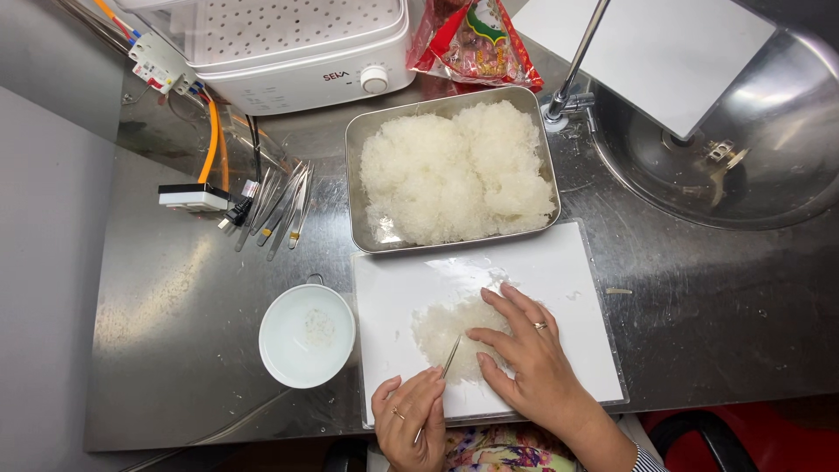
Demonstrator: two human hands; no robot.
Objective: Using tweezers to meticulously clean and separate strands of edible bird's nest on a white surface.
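My left hand (409, 418) is shut on thin metal tweezers (447, 360), whose tips touch a small flat clump of white stringy material (441, 330). The clump lies on a white cutting board (542, 262). My right hand (524, 350), with a ring on one finger, rests palm down on the clump's right side with its fingers spread. Behind the board stands a metal tray (353, 175) heaped with more of the same white material (454, 170). Left of the board sits a white bowl (307, 336) holding clear liquid and a few white bits.
Several spare tweezers (281, 205) lie on the steel counter beside a power plug (194, 197). A white steamer appliance (297, 52) and a red packet (472, 39) stand at the back. A faucet (572, 74) and round sink (752, 175), partly covered by a white board (682, 44), are at right.
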